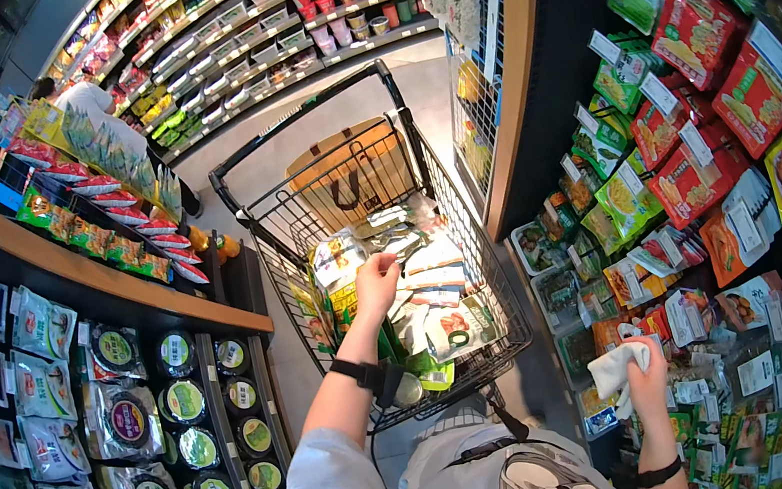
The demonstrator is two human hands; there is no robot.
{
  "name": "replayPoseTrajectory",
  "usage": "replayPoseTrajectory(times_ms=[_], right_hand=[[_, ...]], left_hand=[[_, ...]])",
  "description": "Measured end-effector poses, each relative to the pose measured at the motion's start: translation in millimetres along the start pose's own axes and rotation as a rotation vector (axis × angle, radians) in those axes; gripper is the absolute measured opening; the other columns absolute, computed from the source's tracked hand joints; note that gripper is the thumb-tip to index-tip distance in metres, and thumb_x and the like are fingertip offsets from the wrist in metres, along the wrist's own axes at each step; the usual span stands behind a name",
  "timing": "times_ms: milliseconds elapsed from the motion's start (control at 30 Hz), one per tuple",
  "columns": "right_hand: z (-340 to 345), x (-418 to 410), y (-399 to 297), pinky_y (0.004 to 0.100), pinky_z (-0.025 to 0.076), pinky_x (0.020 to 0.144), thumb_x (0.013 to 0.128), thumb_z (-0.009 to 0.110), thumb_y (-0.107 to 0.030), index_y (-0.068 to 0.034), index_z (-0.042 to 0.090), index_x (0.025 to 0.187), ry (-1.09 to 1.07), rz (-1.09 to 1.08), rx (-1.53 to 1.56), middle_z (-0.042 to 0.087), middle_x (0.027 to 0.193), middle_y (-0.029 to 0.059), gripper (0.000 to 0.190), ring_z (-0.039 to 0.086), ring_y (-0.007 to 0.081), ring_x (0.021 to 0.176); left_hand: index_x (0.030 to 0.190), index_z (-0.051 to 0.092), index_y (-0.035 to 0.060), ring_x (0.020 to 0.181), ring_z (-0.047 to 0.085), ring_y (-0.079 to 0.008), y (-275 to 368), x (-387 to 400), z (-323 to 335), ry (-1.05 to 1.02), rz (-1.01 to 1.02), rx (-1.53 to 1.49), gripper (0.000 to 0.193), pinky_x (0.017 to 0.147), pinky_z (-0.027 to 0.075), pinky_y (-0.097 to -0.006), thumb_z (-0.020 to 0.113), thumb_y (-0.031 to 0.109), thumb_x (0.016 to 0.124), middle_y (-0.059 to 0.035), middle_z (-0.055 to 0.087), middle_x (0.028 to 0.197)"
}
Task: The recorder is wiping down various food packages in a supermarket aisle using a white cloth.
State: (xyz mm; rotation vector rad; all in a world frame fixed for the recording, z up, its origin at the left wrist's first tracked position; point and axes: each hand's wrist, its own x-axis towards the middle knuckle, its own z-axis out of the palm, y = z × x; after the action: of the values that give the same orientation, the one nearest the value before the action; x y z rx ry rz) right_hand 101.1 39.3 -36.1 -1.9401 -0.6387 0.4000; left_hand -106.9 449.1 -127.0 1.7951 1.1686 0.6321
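Observation:
My left hand (376, 288) hovers over a black wire shopping cart (514, 309), its fingers loosely curled and nothing visible in them. Below it, the cart holds several packaged foods, among them a white bag with green print (460, 329) and stacked flat packets (434, 268). A green packet (431, 371) lies at the cart's near end. In my right hand (647, 377) is a white cloth (616, 369), gripped beside the packaged foods on the right-hand shelves. Dark bands circle both of my wrists.
A tan bag (349, 163) sits at the cart's handle end. Shelves of round tubs (187, 400) flank it on the left; red packets (697, 32) hang on the right. A person in white (102, 113) stands beyond the left display. Refrigerated shelves (238, 36) line the back.

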Motion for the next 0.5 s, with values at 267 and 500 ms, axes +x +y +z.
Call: replayPoseTrajectory(times_ms=[267,500], right_hand=[[56.8,29.3,-38.2,0.0290,0.047,0.074,0.073,0.050,0.007,0.001,0.059,0.099,-0.112,0.010,-0.081,0.063,0.087,0.0109,0.028,0.061,0.0186,0.081],[58.4,21.7,-39.1,0.0289,0.047,0.073,0.073,0.050,0.007,0.001,0.059,0.100,-0.077,0.141,-0.120,0.063,0.087,0.0109,0.028,0.061,0.0184,0.081]], left_hand=[[0.106,0.061,0.0066,0.099,0.058,-0.0346,-22.6,32.6,80.0,-0.322,0.136,0.663,0.035,0.081,0.050,-0.0418,0.063,0.016,0.073,-0.0164,0.062,0.107],[0.136,0.038,0.0106,0.129,0.033,-0.0321,-30.4,57.3,130.5,-0.520,-0.074,0.867,0.064,0.102,0.031,-0.0469,0.061,0.028,0.078,-0.0121,0.033,0.143]])
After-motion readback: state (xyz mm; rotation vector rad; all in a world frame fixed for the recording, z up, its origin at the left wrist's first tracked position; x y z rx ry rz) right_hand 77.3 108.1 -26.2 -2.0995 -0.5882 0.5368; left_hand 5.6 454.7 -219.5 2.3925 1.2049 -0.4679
